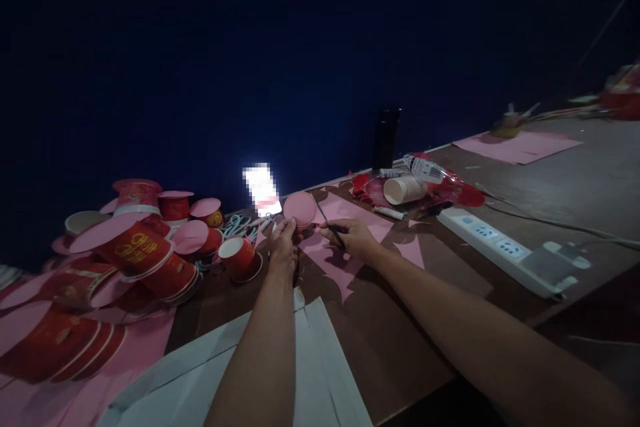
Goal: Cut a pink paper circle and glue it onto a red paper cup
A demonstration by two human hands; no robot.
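Pink paper disc (300,209) seemingly being trimmed: the cutting step is in hand.
At the middle of the brown table (400,340), the left hand (283,241) is pinching the disc by its near edge; the right hand (354,239) is gripping what look like dark scissors (341,239), the blade lying by the disc's right edge, contact unclear. Cut-up pink sheet (345,207) is lying beneath, red paper cups (143,250) are crowding the left. Continuing probably calls for turning the disc steadily, keeping the blade clear of the left fingers.
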